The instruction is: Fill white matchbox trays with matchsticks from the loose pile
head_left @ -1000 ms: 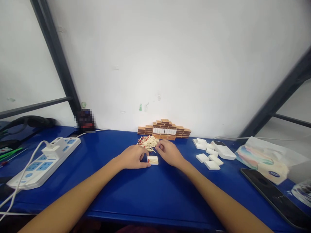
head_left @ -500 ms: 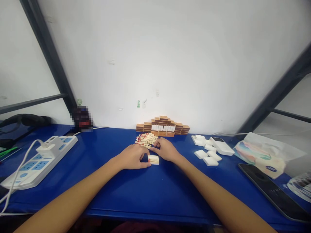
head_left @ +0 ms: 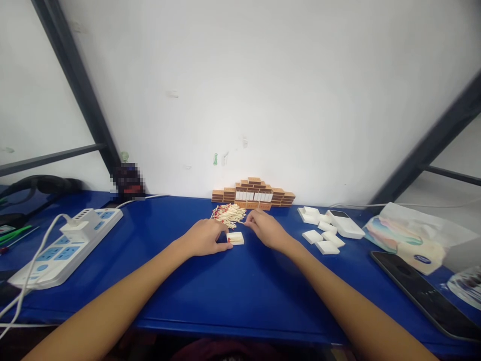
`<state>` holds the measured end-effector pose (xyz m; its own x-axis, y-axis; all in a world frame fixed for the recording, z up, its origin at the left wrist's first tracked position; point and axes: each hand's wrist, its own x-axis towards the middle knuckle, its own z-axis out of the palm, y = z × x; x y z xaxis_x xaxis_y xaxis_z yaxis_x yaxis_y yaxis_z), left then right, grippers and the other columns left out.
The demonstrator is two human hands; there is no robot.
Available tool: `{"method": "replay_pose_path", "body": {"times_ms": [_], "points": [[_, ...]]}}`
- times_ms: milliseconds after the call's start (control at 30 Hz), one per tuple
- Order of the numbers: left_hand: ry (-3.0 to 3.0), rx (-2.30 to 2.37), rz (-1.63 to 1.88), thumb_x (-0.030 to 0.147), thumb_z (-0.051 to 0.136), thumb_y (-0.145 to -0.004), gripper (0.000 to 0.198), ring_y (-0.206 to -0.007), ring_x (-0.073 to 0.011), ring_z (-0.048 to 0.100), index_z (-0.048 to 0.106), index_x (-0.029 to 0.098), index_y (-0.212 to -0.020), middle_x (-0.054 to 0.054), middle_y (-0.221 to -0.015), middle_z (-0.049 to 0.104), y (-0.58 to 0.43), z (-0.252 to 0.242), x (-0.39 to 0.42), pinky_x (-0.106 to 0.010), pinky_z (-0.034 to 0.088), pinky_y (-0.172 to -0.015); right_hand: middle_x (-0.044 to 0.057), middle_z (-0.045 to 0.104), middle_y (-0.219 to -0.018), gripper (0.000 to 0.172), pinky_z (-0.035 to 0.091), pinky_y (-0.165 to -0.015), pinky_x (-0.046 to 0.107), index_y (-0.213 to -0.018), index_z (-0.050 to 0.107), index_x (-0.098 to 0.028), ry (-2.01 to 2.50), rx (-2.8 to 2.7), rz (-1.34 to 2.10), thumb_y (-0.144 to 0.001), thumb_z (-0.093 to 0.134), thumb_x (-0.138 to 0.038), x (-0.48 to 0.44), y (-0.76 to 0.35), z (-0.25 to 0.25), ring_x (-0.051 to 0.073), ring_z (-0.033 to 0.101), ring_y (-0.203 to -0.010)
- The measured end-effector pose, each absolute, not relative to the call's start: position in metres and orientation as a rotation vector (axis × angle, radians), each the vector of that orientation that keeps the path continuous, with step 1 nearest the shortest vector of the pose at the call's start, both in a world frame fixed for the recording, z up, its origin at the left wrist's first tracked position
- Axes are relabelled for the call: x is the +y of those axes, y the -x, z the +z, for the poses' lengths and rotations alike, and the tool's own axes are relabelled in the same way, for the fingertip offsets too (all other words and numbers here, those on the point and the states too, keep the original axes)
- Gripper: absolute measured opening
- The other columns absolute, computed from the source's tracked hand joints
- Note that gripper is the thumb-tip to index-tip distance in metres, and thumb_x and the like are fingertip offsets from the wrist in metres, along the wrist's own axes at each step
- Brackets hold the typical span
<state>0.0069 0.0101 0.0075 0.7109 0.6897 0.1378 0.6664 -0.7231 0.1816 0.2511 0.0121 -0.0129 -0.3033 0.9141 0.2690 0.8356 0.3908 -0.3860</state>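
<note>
Head view: left hand (head_left: 203, 237), holding the tray (head_left: 239, 242), should brace it while right hand (head_left: 267, 229) (pinched narrow, contents unclear) avoids scattering matches (head_left: 229, 214) ahead.

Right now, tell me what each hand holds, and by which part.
Left hand: white rectangular tray, by its left end. Right hand: beside the red-tipped wooden matches; whether it pinches one cannot be told.
</note>
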Motion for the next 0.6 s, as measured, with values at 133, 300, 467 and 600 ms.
{"method": "replay_pose_path", "body": {"times_ms": [133, 300, 467, 600], "points": [[-2.796, 1.102, 0.293, 0.051, 0.067, -0.089, 0.031, -0.065, -0.0175, 0.062, 0.070, 0.022, -0.097, -0.001, -0.075, 0.069, -0.007, 0.007, 0.009, -0.028, 0.032, -0.057, 0.004, 0.063, -0.094, 0.010, 0.043, -0.073, 0.027, -0.090, 0.062, -0.020, 1.208, -2.361, 0.377, -0.099, 0.058, -0.021, 0.000, -0.248, -0.009, 0.017, 0.059, -0.083], [-2.793, 1.090, 0.302, 0.049, 0.068, -0.089, 0.029, -0.065, -0.0173, 0.062, 0.070, 0.021, -0.096, -0.001, -0.075, 0.068, -0.007, 0.009, 0.008, -0.029, 0.034, -0.057, 0.004, 0.061, -0.094, 0.015, 0.045, -0.078, 0.028, -0.096, 0.064, -0.020, 1.106, -2.321, 0.342, -0.103, 0.051, -0.025, 0.015, -0.241, -0.014, 0.018, 0.058, -0.086], [-2.783, 1.066, 0.299, 0.050, 0.069, -0.088, 0.029, -0.063, -0.0168, 0.060, 0.069, 0.021, -0.088, -0.001, -0.072, 0.067, -0.007, 0.008, 0.008, -0.028, 0.033, -0.057, 0.007, 0.059, -0.108, 0.026, 0.048, -0.088, 0.031, -0.112, 0.067, -0.023, 1.004, -2.349, 0.332, -0.103, 0.043, -0.017, 0.042, -0.237, -0.019, 0.019, 0.060, -0.098], [-2.790, 1.073, 0.302, 0.052, 0.068, -0.088, 0.031, -0.063, -0.0166, 0.060, 0.071, 0.021, -0.094, -0.001, -0.073, 0.068, -0.007, 0.006, 0.009, -0.028, 0.033, -0.057, 0.007, 0.058, -0.114, 0.030, 0.050, -0.091, 0.033, -0.116, 0.069, -0.024, 0.998, -2.340, 0.392, -0.103, 0.042, -0.016, 0.046, -0.235, -0.028, 0.019, 0.061, -0.101]]}}
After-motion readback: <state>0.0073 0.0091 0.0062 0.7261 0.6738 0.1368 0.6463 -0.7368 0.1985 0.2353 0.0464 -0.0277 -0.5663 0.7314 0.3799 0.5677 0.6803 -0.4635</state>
